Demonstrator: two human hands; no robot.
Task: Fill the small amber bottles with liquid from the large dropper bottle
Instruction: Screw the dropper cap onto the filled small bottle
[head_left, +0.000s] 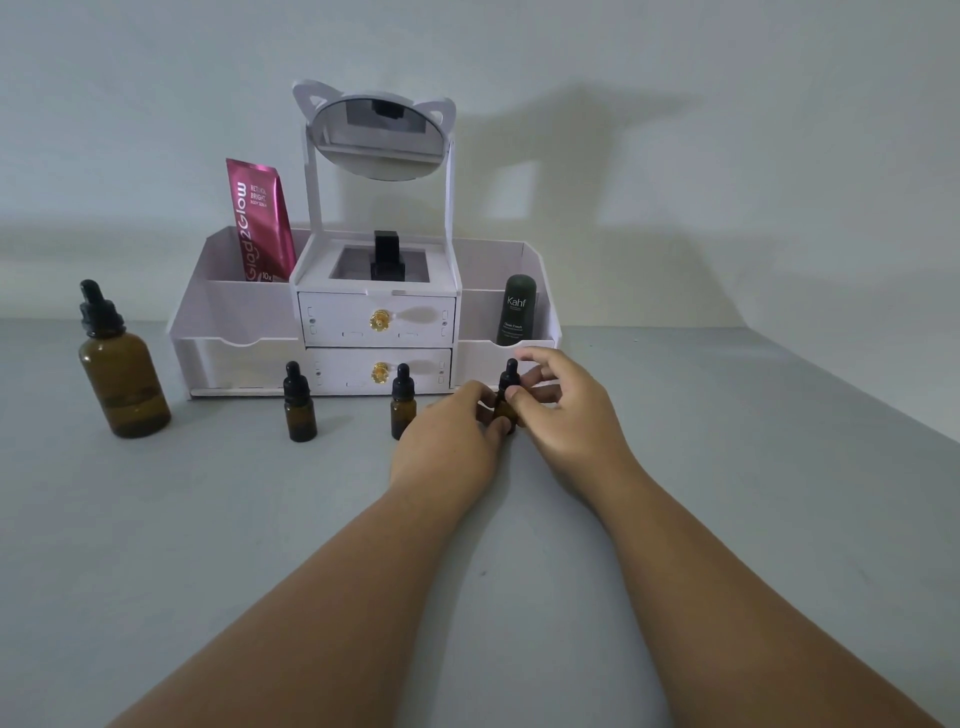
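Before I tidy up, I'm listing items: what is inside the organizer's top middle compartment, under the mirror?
A black square-capped bottle stands there in the white organizer. The front rim hides its base and anything lying low beside it.

"Glad2Glow", "10x" are read on pink pouch (260, 218), far back-left of right grip (566, 415); "Kahf" on dark bottle (518, 309), just behind.

The left hand (452, 436) hides most of the rightmost small bottle (510, 380).

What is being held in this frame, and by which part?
The rightmost small amber bottle: the left hand grips its glass body, and the right hand pinches its black dropper cap.
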